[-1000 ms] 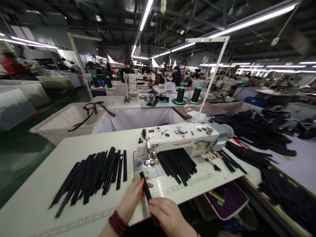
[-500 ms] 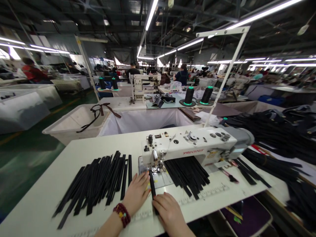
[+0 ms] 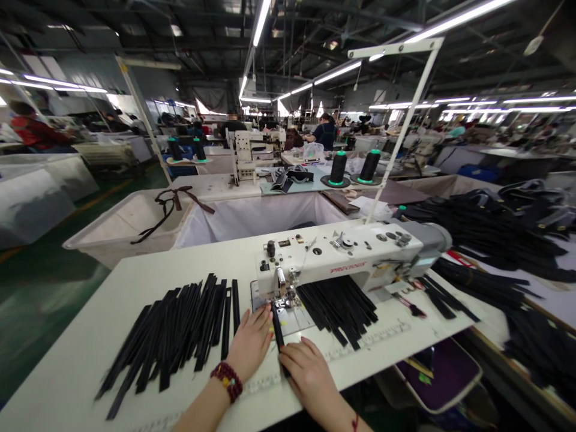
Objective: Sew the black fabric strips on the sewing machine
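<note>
A narrow black fabric strip point(image 3: 278, 329) runs from the presser foot of the white sewing machine point(image 3: 310, 264) toward me. My left hand point(image 3: 249, 343) lies with fingers stretched flat beside the needle plate, fingertips touching the strip's left edge. Nearer to me, my right hand point(image 3: 310, 373) is closed on the strip's lower part, its fingers hiding the end. Many loose black strips point(image 3: 175, 333) are fanned out on the table left of my hands. Another bunch of strips point(image 3: 339, 309) lies under the machine's arm.
Scissors-like pink-and-black tool point(image 3: 411, 306) and a few strips point(image 3: 443, 297) lie right of the machine. Behind the table stand a lined bin point(image 3: 252, 219) and a plastic tub point(image 3: 121, 219). Dark fabric point(image 3: 499, 228) is heaped at right. People work farther back.
The camera view has shifted slightly, so the scene sits a little farther left. My right hand is slightly nearer the needle; my left hand stays beside the strip.
</note>
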A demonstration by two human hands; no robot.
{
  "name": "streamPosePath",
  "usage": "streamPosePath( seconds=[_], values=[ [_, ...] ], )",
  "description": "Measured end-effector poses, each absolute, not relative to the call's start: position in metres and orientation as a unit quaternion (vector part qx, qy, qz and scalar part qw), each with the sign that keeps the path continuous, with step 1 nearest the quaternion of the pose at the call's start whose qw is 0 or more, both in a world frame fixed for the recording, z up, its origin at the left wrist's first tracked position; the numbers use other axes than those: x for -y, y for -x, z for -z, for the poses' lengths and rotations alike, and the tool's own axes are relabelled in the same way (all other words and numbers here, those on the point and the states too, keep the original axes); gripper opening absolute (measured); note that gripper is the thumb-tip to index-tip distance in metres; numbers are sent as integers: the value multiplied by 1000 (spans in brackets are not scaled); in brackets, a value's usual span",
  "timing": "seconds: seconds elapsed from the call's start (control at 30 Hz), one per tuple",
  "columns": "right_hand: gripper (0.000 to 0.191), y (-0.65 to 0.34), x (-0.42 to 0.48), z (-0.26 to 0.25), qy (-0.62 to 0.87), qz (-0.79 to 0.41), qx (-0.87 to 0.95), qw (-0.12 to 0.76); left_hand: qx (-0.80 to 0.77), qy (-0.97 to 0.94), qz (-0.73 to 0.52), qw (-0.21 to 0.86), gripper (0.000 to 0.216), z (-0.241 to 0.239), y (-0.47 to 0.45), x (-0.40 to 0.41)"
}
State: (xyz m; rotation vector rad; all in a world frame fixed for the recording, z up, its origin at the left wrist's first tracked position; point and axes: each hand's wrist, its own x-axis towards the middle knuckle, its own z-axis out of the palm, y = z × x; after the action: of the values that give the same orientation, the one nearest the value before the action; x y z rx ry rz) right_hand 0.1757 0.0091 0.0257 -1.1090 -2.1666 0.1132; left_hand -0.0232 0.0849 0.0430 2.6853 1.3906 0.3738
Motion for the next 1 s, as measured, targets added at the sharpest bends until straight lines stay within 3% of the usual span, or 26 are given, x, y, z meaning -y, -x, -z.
streamPosePath(
  seconds=[0.43, 1.0],
  values=[
    [36, -194, 33, -27, 399, 11, 864, 307, -424, -898, -114, 34, 43, -48, 25, -70],
    [25, -182, -11, -36, 429, -34, 851, 302, -436, -896, -80, 9, 44, -45, 26, -95]
  ],
)
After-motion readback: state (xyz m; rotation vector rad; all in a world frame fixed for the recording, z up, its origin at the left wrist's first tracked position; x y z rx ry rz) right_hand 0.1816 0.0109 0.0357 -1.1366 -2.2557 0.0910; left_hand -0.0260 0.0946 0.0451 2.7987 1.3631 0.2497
